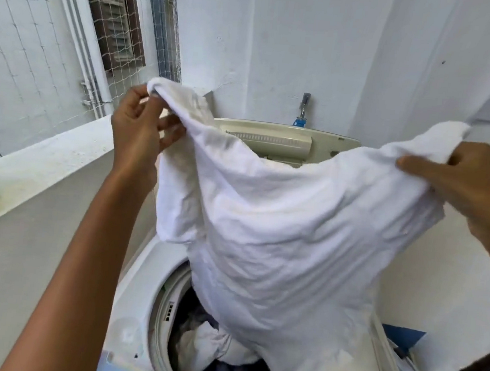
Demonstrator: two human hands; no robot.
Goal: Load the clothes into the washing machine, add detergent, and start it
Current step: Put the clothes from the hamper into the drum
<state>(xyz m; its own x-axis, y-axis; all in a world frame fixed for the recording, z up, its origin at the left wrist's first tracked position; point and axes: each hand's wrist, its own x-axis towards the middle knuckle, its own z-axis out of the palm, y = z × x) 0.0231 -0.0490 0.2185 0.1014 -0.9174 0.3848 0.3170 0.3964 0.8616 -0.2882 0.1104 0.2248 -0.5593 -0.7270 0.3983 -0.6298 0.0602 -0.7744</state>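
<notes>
Left hand [141, 133] and right hand [462, 188] pinch the white towel's [278, 233] top corners, hanging it over the washing machine drum [172, 304].

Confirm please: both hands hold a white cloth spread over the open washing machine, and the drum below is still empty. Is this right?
Not quite. Both the left hand and right hand do hold the white cloth over the open washing machine, but the drum already contains clothes, white and dark. The head view shows this.
</notes>
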